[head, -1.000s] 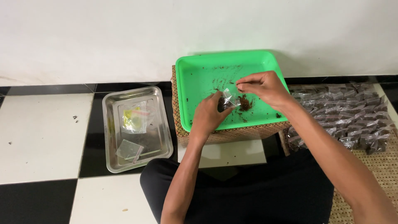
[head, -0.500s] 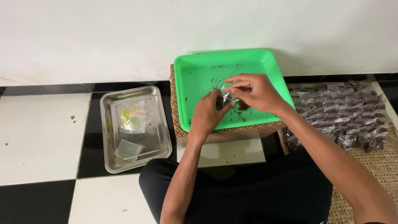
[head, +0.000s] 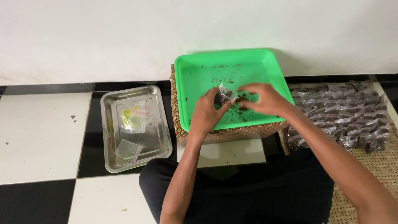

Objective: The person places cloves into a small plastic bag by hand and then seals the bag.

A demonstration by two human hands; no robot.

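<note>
Right, landmark is the bright green rectangular plastic tray (head: 195, 74), sitting on a brown patterned box (head: 232, 133) against the white wall. Both hands work over the tray's near half. Left hand (head: 206, 113) has fingers pinched around a small clear plastic bag (head: 224, 96), partly filled with a dark crumbly material; the bag sits above the tray floor, near its centre, mouth towards the right hand. Right hand (head: 265, 98) is just beside the bag, fingertips bunched at its mouth and touching it; cannot tell whether they hold any crumbs.

Edges and room: the tray's raised rim runs all round; the near rim sits just under both wrists. Far half of the tray is open floor with only scattered dark specks. Loose dark crumbs (head: 240, 108) lie on the tray floor under the hands.

Left of the tray, on the black-and-white tiled floor (head: 41, 137): a shiny steel rectangular pan (head: 108, 124) with a few flat clear bags, well apart from the hands. Right of the tray: a packed spread of small filled dark packets (head: 344, 116) on a woven mat (head: 381, 166), close to the right forearm.
</note>
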